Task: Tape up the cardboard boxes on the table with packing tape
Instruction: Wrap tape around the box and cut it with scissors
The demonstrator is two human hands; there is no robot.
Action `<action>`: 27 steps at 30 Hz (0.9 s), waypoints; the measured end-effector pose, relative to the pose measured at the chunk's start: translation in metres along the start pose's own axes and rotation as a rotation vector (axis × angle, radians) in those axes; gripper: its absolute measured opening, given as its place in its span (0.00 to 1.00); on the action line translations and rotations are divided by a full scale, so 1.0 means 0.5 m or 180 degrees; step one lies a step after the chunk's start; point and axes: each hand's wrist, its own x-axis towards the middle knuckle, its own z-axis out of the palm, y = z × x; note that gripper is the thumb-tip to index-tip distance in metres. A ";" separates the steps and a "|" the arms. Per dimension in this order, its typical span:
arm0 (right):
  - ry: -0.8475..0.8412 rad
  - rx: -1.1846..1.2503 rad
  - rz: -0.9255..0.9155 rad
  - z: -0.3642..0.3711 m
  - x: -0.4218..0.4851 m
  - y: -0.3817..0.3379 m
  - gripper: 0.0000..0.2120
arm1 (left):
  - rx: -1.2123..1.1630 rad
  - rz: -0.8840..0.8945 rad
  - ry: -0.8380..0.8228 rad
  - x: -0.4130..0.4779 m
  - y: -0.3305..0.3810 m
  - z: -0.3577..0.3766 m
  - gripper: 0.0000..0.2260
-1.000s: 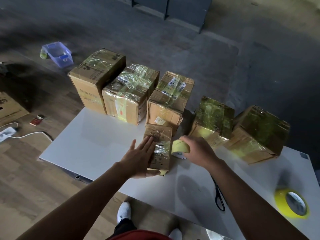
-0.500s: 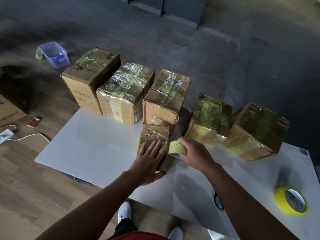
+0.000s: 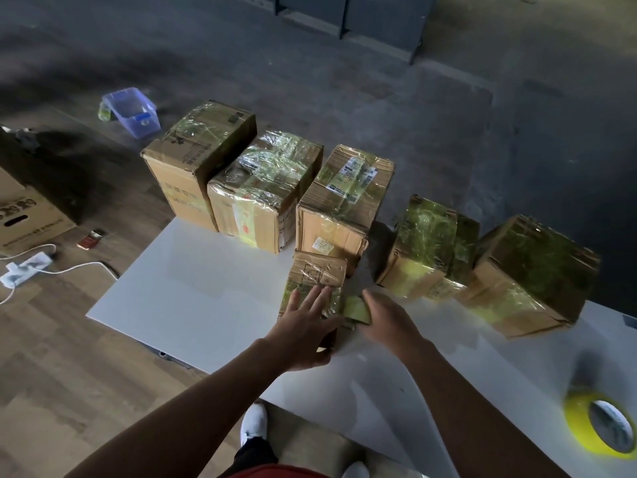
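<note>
A small cardboard box [image 3: 317, 276], partly wrapped in clear yellowish tape, lies on the white table [image 3: 206, 291] in front of a row of larger taped boxes. My left hand [image 3: 305, 326] presses flat on its near end with straight fingers. My right hand [image 3: 386, 322] grips a yellow tape roll [image 3: 356, 308] against the box's right side; most of the roll is hidden under the hand. A second yellow tape roll [image 3: 601, 427] lies on the table at the right.
Three tall taped boxes [image 3: 265, 191] stand along the table's far edge, two more [image 3: 482, 267] to the right. On the floor are a blue plastic bin [image 3: 134, 110], a power strip with cable [image 3: 27, 269] and a cardboard carton [image 3: 24, 215].
My right hand has brought the tape roll down closer to the small box's right side. My left hand stays pressed on the box. The scissors are no longer visible behind my right arm.
</note>
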 end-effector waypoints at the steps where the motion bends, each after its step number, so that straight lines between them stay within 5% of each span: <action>1: -0.0055 -0.0013 0.0050 0.008 0.001 -0.002 0.21 | -0.0008 0.0033 -0.0013 -0.003 -0.008 -0.003 0.31; 9: -0.0501 0.0142 0.0149 0.058 -0.037 0.010 0.31 | -0.0373 0.0131 -0.0101 -0.020 -0.048 -0.033 0.38; 15: -0.0586 0.0531 0.0146 0.031 -0.049 0.027 0.40 | -0.0147 -0.0969 0.0181 0.023 0.032 -0.050 0.31; 18: -0.0602 0.0347 0.0211 0.018 -0.063 0.040 0.35 | -0.0515 -0.1277 0.0509 0.032 0.054 -0.042 0.23; 23: -0.0800 -0.0357 0.0918 0.008 -0.109 0.090 0.17 | -0.1309 -0.1016 0.1202 0.025 0.057 -0.026 0.19; 27: -0.0917 -0.0666 0.1444 0.009 -0.160 0.145 0.18 | -0.1629 -0.0565 0.1422 0.016 0.068 -0.012 0.14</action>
